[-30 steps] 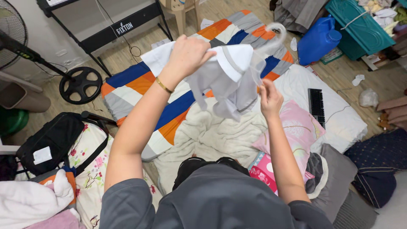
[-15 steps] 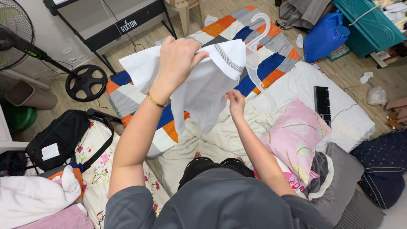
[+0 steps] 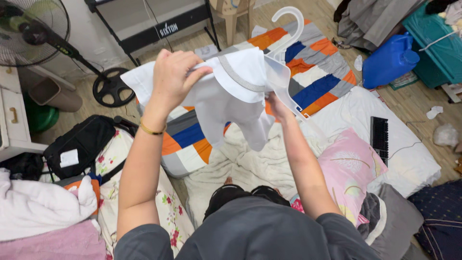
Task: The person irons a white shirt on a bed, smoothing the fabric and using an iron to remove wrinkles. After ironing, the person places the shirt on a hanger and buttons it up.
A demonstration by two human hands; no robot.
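Left hand (image 3: 175,72) clenches the white shirt (image 3: 231,91), raised mid-scene over the striped blanket (image 3: 313,72); right hand (image 3: 278,103) grips the translucent hanger (image 3: 284,43). Blue jug (image 3: 390,60) stands far right.

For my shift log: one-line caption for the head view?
Left hand grips small white collared shirt; right hand, partly hidden, holds translucent white plastic hanger.

Grey tee w/ short sleeves (image 3: 250,231), black shorts (image 3: 240,195), thin gold bracelet (image 3: 151,129) on left wrist; forearms bare.
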